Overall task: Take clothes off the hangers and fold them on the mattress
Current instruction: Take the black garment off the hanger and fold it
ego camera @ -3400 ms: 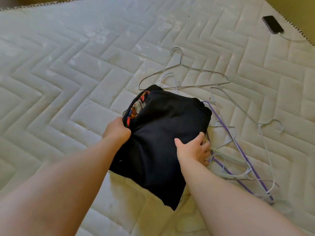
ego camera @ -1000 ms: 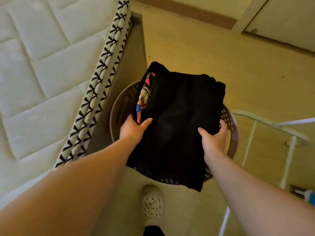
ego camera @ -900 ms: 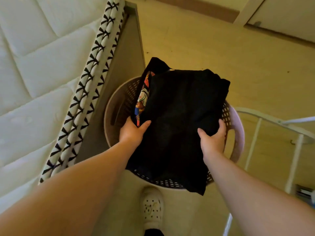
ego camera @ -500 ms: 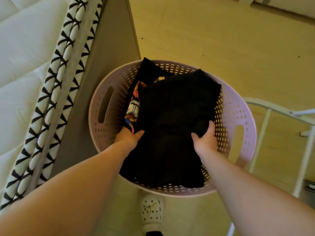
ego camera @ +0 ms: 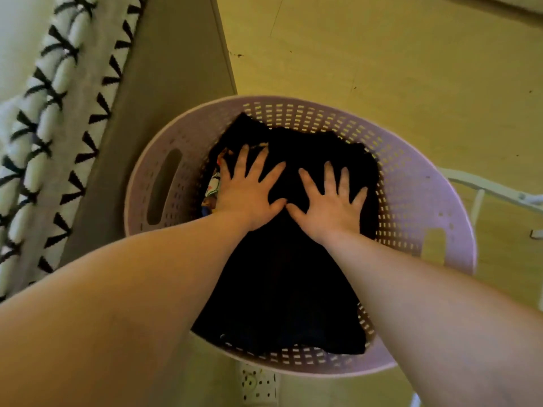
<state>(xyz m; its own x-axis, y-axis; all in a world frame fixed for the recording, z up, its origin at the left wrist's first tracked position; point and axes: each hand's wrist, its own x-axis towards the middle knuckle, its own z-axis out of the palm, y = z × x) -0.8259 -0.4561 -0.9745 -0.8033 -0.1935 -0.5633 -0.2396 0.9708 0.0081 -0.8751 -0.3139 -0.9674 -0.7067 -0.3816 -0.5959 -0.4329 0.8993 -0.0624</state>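
**Both palms flat on the folded black clothes [ego camera: 282, 274] in the basket [ego camera: 411, 183]**

Both arms reach forward and down from the lower corners of the view. The left hand [ego camera: 249, 190] lies palm down on the far left part of the pile, fingers straight and fanned. The right hand [ego camera: 329, 201] lies the same way just beside it, the two thumbs almost meeting. Neither grip closes on anything: the fingers are spread wide and press flat on the cloth. The black clothes lie inside the lilac slotted basket, directly under both palms, and reach back toward its near rim. A coloured patterned piece [ego camera: 214, 183] shows at the pile's left edge, beside the left hand. The basket stands on the yellowish floor [ego camera: 382, 69], close to the mattress [ego camera: 44, 113] with black-and-white trim. A white shoe [ego camera: 258, 386] shows below the basket.
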